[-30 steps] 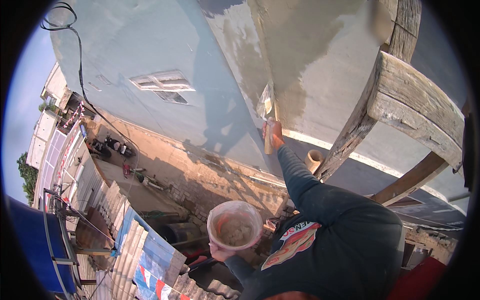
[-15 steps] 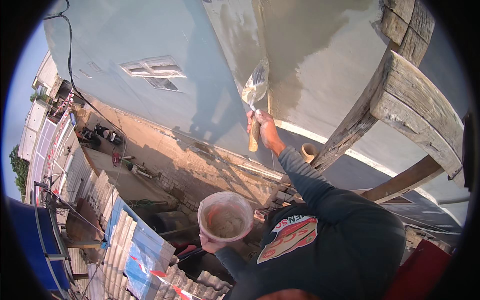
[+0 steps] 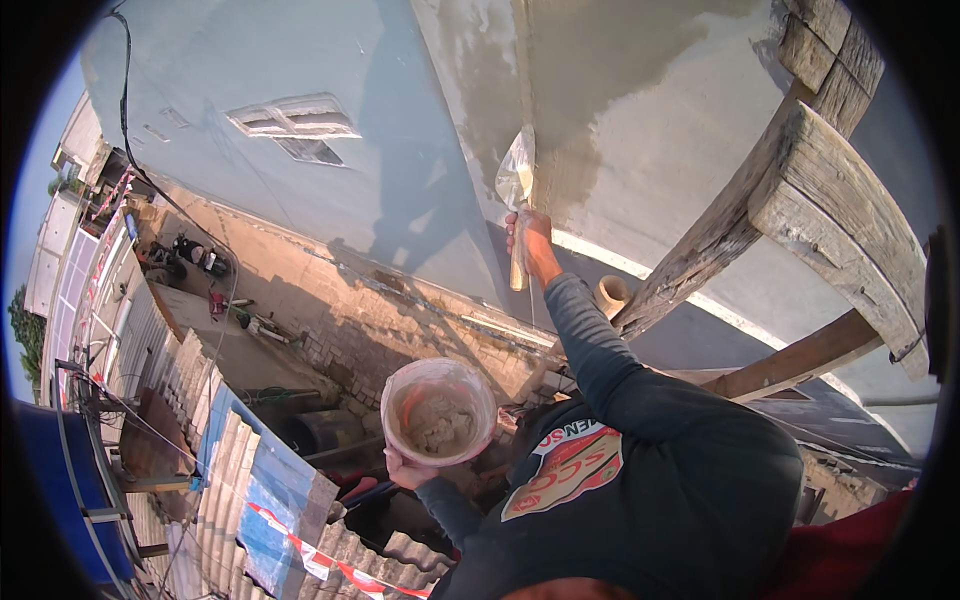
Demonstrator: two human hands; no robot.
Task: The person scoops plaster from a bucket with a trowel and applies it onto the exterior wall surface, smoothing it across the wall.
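My right hand (image 3: 531, 238) is closed round the handle of a pointed trowel (image 3: 515, 168), whose blade lies at a vertical edge in the grey plastered wall (image 3: 640, 130), where a darker damp patch shows. Below, my left hand (image 3: 405, 468) grips a pale plastic bucket (image 3: 470, 385) by its side. Grey mortar (image 3: 440, 425) sits inside the bucket, with orange staining on the inner wall. My dark long sleeves reach both hands.
Weathered timber scaffolding (image 3: 830, 230) stands close on the right, beside a tan tube (image 3: 611, 297). Far below are a paved alley (image 3: 350, 330) and motorbikes (image 3: 200, 255). Corrugated roofs (image 3: 225, 470), bunting, a hanging cable (image 3: 130, 150) and a blue tank (image 3: 55, 480) line the left.
The trowel has shifted slightly along the wall edge, up and then back to the right, in my right hand. The view has drifted, and the bucket in my left hand sits farther left in it.
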